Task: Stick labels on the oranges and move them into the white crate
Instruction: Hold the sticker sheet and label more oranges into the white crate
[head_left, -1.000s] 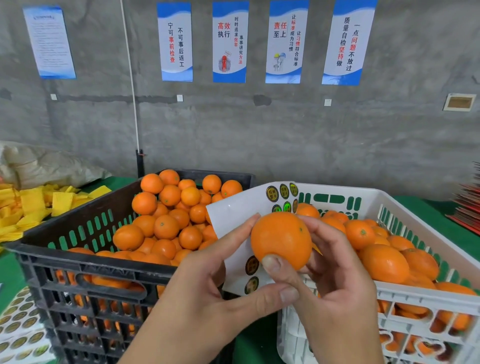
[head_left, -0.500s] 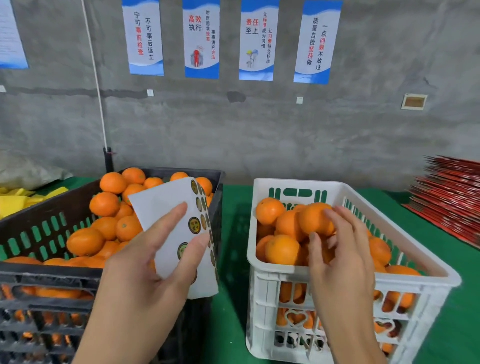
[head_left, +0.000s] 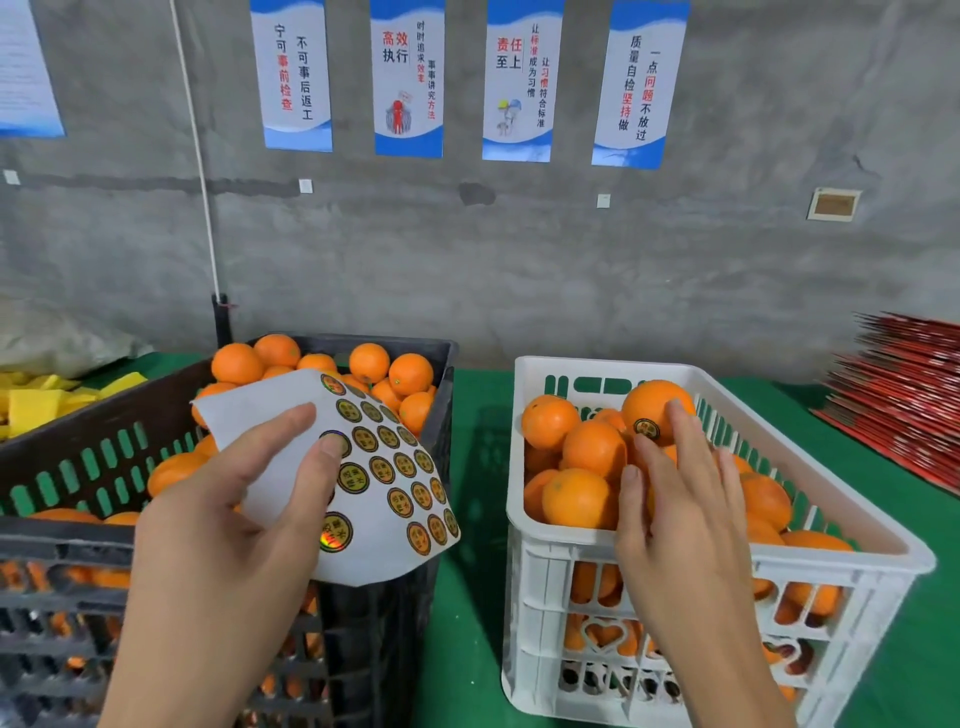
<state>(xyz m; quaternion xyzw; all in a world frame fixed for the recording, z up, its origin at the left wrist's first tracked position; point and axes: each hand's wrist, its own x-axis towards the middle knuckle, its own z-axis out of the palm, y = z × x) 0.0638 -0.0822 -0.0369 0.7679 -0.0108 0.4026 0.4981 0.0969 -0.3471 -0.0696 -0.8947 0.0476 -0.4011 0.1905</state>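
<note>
Careful, right hand (head_left: 680, 499) flat and loose on the labelled orange (head_left: 655, 408) at two o'clock atop the white crate (head_left: 727, 545) heap, left hand (head_left: 228, 519) pinching the label sheet (head_left: 363, 467); nudged, it could roll off.

Labelled orange (head_left: 655, 408) atop pile, white crate (head_left: 691, 376) nearly full

So we've got two crates side by side on the table (head_left: 478, 415): the dark crate (head_left: 104, 457) toward the left edge, the white crate (head_left: 727, 551) to its right with a gap between, both full of oranges. Our left hand (head_left: 228, 519) holds the label sheet (head_left: 363, 478) over the dark crate's right wall, and our right hand (head_left: 680, 499) sits over the white crate's pile, touching the labelled orange (head_left: 649, 405) on top. Stacked sheets (head_left: 904, 395) lie by the right edge, foam pieces (head_left: 36, 405) far left.
</note>
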